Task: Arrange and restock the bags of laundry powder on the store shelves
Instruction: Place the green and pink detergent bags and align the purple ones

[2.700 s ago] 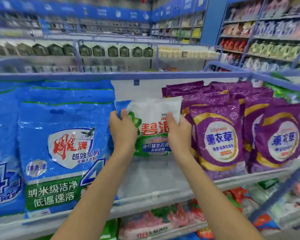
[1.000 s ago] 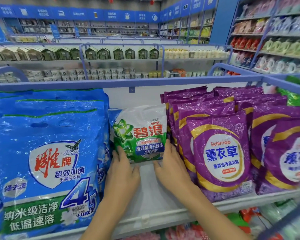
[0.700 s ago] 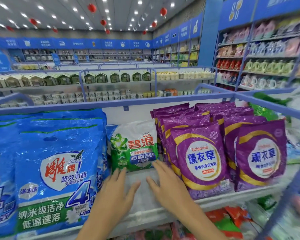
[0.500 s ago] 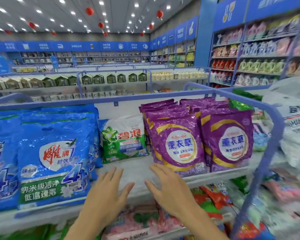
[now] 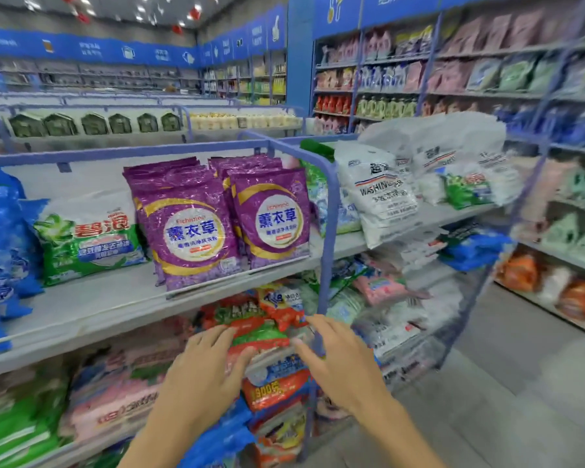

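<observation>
Done shelving green-white bag [image 5: 88, 238], back from shelf [image 5: 98, 309] front edge. Holding nothing, L hand [image 5: 200, 373] & R hand [image 5: 341, 361] splayed wide. Next, prob.: fetch another.

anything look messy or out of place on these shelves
Yes. In the right bay, the white plastic washing-powder bag leans forward, its bottom corner seemingly hanging over the grey shelf edge, with more white bags heaped unevenly behind it.

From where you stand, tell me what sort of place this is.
A shop, most likely a supermarket's laundry aisle: purple bags stand in rows on a shelf, and more stocked shelving lines the walls under blue signs.
</observation>
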`<state>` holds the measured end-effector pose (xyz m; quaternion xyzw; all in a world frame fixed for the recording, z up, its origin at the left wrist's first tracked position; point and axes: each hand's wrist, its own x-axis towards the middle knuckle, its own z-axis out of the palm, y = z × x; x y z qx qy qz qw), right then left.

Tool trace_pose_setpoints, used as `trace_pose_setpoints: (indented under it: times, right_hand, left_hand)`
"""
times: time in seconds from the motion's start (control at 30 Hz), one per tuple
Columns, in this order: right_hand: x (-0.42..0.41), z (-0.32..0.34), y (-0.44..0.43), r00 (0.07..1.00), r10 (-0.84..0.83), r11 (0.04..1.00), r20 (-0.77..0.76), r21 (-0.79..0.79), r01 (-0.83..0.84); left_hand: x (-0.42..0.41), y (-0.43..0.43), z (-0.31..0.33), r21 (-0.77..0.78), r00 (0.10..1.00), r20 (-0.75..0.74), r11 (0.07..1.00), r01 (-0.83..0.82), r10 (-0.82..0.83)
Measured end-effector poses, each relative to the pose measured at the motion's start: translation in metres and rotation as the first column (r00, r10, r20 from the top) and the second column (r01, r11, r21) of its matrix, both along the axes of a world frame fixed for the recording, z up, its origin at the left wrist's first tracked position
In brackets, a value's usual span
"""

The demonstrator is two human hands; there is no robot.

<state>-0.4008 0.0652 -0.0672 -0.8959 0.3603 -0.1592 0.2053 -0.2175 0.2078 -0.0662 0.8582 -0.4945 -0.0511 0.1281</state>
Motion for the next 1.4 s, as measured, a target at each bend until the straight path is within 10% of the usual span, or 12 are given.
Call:
trace_pose_setpoints:
  times: [0.93,1.4]
  right_hand:
    - [-0.241,-0.013,-0.327,0.834,-0.551,0.833,-0.012,0.051,0.551]
    - [-0.347,-0.013,-0.559,0.883,-0.469,0.883,0.022,0.044,0.468]
  left_hand:
    - [-0.203,-0.435,-0.016,-0.071,0.856,-0.048,0.857,0.510,-0.514]
    - [-0.305,-0.643,-0.012,-0.141,0.914,-0.020,0.906,0.398,-0.405]
